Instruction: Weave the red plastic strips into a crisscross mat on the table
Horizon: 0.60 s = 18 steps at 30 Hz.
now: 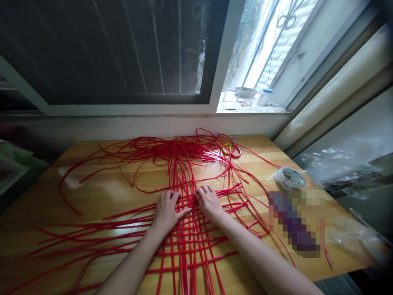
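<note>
A loose lattice of red plastic strips [188, 234] lies flat on the wooden table, long strips crossing over and under sideways ones. My left hand [167, 211] rests on the lattice's left edge, its thumb stretched inward across the strips and apart from the fingers. On the other side, my right hand [209, 202] has its fingers bent together over strips near the upper crossings. Its thumb is hidden. Free strip ends fan out to the left and right of both hands.
A tangled heap of red strips [172, 146] lies at the table's back edge. Scissors [231, 150] with yellow and red handles sit beside it. A tape roll [288, 178] and a pixelated object [296, 225] are at the right, near clear plastic wrapping [346, 164]. Behind the table is a window.
</note>
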Tool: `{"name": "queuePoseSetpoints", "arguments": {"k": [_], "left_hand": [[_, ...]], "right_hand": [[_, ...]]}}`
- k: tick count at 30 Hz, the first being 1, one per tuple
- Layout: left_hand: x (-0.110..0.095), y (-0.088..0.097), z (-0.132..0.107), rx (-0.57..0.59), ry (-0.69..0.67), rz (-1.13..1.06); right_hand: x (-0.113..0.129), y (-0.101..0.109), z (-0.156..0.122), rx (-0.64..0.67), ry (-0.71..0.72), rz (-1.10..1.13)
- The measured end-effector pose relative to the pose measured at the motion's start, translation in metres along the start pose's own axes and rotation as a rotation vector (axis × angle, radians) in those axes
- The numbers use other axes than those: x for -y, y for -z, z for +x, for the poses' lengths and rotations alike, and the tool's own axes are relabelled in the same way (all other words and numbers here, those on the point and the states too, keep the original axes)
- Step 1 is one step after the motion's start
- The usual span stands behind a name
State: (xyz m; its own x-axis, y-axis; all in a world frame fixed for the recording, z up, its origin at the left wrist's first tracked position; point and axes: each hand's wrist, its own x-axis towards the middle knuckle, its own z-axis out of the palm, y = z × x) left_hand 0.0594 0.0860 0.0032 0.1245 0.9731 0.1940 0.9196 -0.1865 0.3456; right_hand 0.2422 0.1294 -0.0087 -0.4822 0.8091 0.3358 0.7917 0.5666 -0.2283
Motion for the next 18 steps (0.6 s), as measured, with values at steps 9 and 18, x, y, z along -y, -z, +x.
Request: {"name": "queuePoseSetpoints", "arguments": {"k": [9, 18], "left_hand": [[0.014, 0.01, 0.015, -0.012, 0.008, 0.052], [0.008, 0.003, 0.027, 0.015, 0.09, 0.081]], "right_hand": [[-0.008, 0.023, 0.011, 0.02, 0.014, 0.065], [-0.002, -0.009, 0.035, -0.003, -0.09, -0.012]]}}
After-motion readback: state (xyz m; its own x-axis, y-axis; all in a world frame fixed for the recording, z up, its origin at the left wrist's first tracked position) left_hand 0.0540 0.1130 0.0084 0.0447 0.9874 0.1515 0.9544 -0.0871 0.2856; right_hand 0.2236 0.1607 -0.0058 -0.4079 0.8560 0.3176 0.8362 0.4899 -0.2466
